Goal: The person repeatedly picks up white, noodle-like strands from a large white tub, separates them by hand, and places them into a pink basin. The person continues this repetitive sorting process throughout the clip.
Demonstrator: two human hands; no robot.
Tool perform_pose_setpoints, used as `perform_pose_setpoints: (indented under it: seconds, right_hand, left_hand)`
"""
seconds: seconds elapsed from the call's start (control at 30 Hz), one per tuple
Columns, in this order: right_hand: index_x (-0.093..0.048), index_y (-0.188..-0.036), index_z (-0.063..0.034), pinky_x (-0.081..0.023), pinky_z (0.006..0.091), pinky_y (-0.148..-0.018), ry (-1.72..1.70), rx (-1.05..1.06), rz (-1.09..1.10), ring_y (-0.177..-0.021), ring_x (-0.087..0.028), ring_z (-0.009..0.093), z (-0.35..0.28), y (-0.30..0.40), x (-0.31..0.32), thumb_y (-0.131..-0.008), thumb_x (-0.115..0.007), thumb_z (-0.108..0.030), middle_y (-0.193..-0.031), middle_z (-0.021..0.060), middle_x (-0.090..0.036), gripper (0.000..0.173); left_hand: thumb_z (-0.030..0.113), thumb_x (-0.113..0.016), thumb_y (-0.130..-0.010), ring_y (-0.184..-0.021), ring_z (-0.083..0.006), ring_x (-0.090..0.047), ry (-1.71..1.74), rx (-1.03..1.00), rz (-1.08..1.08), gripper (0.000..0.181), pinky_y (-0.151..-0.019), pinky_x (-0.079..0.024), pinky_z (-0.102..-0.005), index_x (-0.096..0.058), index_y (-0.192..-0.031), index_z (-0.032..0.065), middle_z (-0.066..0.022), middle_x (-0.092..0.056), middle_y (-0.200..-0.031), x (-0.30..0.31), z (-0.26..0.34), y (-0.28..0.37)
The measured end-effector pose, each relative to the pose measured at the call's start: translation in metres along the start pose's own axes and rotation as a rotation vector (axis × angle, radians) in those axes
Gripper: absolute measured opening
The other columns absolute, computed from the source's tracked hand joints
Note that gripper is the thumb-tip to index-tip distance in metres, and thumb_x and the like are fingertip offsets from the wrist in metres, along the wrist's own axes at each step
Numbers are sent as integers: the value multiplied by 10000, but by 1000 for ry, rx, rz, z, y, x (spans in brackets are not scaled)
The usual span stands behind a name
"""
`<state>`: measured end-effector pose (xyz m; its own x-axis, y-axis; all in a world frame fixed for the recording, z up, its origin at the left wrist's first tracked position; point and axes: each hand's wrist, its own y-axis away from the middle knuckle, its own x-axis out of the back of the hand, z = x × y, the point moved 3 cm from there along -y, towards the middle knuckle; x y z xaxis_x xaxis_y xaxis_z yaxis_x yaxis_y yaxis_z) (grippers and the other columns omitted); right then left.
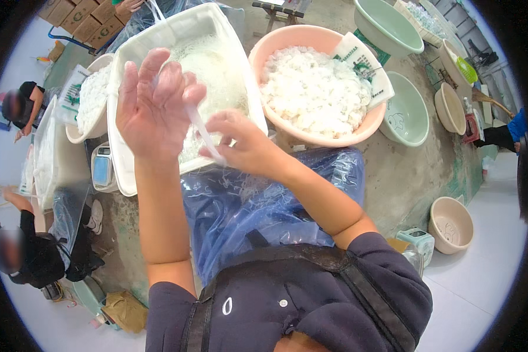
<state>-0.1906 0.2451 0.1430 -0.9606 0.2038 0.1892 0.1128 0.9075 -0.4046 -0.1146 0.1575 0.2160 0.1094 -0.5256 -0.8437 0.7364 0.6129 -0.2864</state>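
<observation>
My left hand (158, 105) is raised palm up over a white plastic tub (254, 94), its fingers curled around one end of a whitish, translucent strand (204, 134). The strand is blurred and hangs slanting down to the right. My right hand (237, 138) pinches its lower part between thumb and fingers above the tub's near edge. In the tub lies a mass of thin, pale, translucent strands (220, 70). A pink basin (308, 35) to the right holds many small whitish bundles (312, 92) and a printed white bag (363, 66).
A blue plastic apron or sheet (264, 207) covers my lap. Left of the tub stand a basin of white bundles (92, 101) and a small scale (102, 169). Green basins (407, 108) stand at the right. Co-workers (35, 251) sit at the left; another person stands far right.
</observation>
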Motion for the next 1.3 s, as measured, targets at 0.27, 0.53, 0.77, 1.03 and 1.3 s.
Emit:
perform_pose_setpoints:
  seconds: [0.27,0.53,0.77,1.03,1.3]
  right_hand:
    - [-647,-765,-51,-428,312,-725,714,242,360,-792,-563,219,-6,-15,43,-705,-672,-130,-945,108,-610,102]
    - [-606,-721,-53,-404,348,-792,505,-19,360,-843,-592,168,10,24,31,-759,-591,-160,-820,82,-622,115]
    - [-649,-848,-12,-423,212,-518,-241,-277,234,-619,-530,72,-35,12,72,-822,-557,-129,-810,81,-626,152]
    - [-585,-747,-19,-466,326,-764,625,97,60,-879,-606,268,-98,-2,60,-750,-614,-94,-964,136,-626,81]
    - [-478,-924,-61,-433,267,-594,-1120,-343,196,-682,-529,105,-48,8,65,-933,-424,-227,-882,72,-618,175]
  left_hand:
    - [164,-499,-863,-938,-183,-500,-1095,-535,698,302,-862,-380,-304,-460,-1090,-31,-94,-534,-954,35,-61,57]
    - [208,-352,-939,-1037,-140,-480,-222,-30,580,352,-886,-390,-330,-365,-1256,54,-58,-498,-1133,42,-128,75]
    - [171,-489,-887,-586,-58,-403,-233,287,308,129,-568,-347,-222,-512,-968,74,33,-465,-702,-4,-59,67]
    - [187,-477,-859,-750,-105,-515,-785,-13,97,215,-698,-402,-233,-560,-935,3,-23,-556,-834,6,-44,45]
    - [236,-407,-862,-711,-167,-488,-1559,-219,-179,258,-627,-388,-309,-522,-838,6,-38,-511,-761,16,-71,65]
